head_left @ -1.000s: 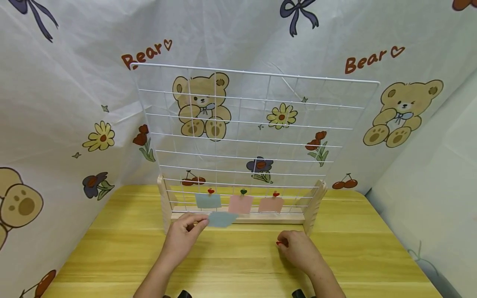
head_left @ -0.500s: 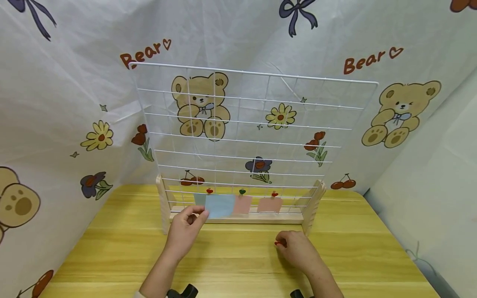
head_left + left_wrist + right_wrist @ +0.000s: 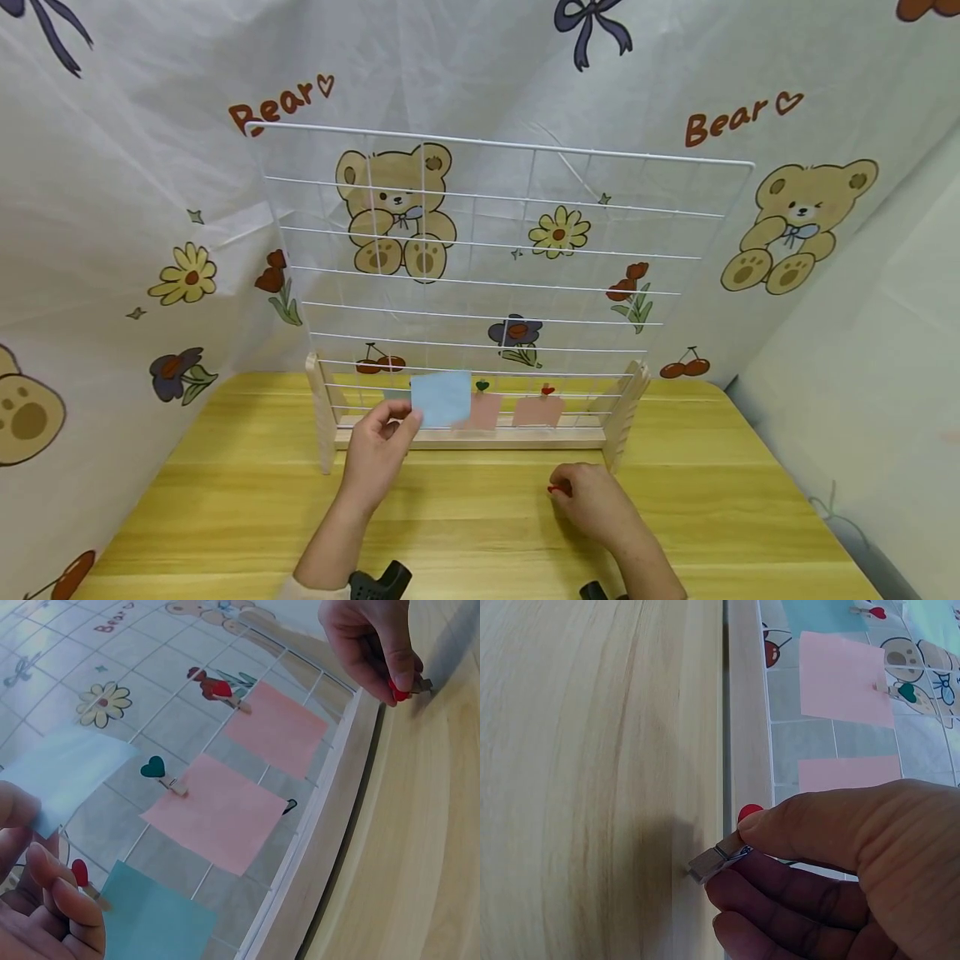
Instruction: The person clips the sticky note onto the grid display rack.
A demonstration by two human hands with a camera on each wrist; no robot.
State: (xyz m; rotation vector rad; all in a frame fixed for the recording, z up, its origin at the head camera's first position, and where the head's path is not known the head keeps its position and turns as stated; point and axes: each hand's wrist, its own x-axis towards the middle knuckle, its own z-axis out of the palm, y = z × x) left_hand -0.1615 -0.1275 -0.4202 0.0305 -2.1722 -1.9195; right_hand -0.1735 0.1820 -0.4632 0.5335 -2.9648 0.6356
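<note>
My left hand (image 3: 378, 450) pinches a light blue paper note (image 3: 441, 398) by its left edge, holding it up in front of the wire grid (image 3: 480, 315). Between thumb and forefinger, my right hand (image 3: 596, 500) grips a small wooden clothespin (image 3: 718, 856) with a red heart on its end, low over the table. Clipped on the lower grid are a pink note (image 3: 217, 814) under a green-heart clothespin (image 3: 163, 776), another pink note (image 3: 279, 729) under a red-heart one, and a blue note (image 3: 154, 915) with a red-heart clothespin (image 3: 84, 879), mostly covered in the head view.
A wooden stand (image 3: 480, 439) holds the grid upright on the wooden table (image 3: 480, 533). Behind it hangs a white cloth (image 3: 480, 75) printed with bears and flowers. Black wrist mounts (image 3: 381, 581) show at the bottom edge.
My left hand has raised the blue note from below the row of clipped notes to in front of the left ones, turning it to face the camera. My right hand has stayed nearly still.
</note>
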